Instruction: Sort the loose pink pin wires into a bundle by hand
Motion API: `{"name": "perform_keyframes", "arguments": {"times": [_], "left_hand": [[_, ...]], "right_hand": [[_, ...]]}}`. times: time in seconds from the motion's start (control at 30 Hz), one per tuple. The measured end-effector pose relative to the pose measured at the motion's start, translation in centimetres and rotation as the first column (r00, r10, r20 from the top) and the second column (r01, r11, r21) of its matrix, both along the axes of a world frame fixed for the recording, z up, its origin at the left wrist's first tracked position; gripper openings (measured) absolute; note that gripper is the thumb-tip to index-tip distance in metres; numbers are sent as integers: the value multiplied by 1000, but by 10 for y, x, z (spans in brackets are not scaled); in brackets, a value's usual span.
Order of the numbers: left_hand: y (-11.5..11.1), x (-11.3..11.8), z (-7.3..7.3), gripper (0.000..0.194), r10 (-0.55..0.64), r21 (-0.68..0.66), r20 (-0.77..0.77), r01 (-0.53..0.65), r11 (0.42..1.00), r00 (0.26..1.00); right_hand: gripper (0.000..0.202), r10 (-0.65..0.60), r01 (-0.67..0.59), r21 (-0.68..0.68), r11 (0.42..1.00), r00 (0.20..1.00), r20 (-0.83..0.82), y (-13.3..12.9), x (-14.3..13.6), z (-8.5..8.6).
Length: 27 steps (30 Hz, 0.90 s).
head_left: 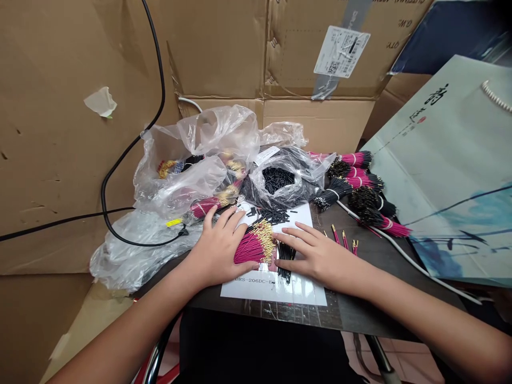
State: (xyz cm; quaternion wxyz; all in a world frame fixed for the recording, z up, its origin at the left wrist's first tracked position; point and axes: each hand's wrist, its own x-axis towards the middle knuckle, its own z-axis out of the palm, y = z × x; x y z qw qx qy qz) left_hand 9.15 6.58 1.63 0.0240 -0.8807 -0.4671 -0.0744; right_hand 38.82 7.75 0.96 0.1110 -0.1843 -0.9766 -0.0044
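Observation:
A spread of magenta wires (248, 246) with gold tips (266, 237) lies on a white printed sheet (240, 290). My left hand (220, 242) rests at its left edge, fingers apart, the thumb along the near side. From the right, my right hand (314, 255) reaches in with fingers stretched out, its fingertips near the gold tips. Partly under those fingers is a small bunch of black wires (285, 269). Short black sleeves (274, 215) lie loose just beyond the magenta wires. Whether either hand presses on the wires is hard to tell.
Behind the sheet stands an open plastic bag (308, 184) of black sleeves. Crumpled clear bags (180, 181) and a black cable (103, 192) are at left. Tied wire bundles (360, 184), a few loose magenta pieces (344, 239), a white cable (420, 268) and a paper bag (460, 176) are at right.

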Motion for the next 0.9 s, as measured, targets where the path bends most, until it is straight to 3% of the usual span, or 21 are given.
{"name": "perform_keyframes", "arguments": {"times": [0.2, 0.63, 0.77, 0.9], "left_hand": [[-1, -2, -3, 74, -28, -3, 39, 28, 1000, 999], [-8, -3, -8, 66, -41, -7, 62, 42, 999, 997], [-11, -4, -10, 64, -28, 15, 56, 27, 1000, 998], [-12, -4, -10, 62, -29, 29, 58, 28, 999, 998]], "right_hand": [[30, -6, 6, 10, 1000, 999, -33, 0, 5, 0], [33, 40, -35, 104, 994, 998, -47, 6, 17, 0], [32, -53, 69, 79, 995, 982, -180, 9, 10, 8], [27, -171, 171, -12, 985, 973, -155, 24, -7, 13]]}}
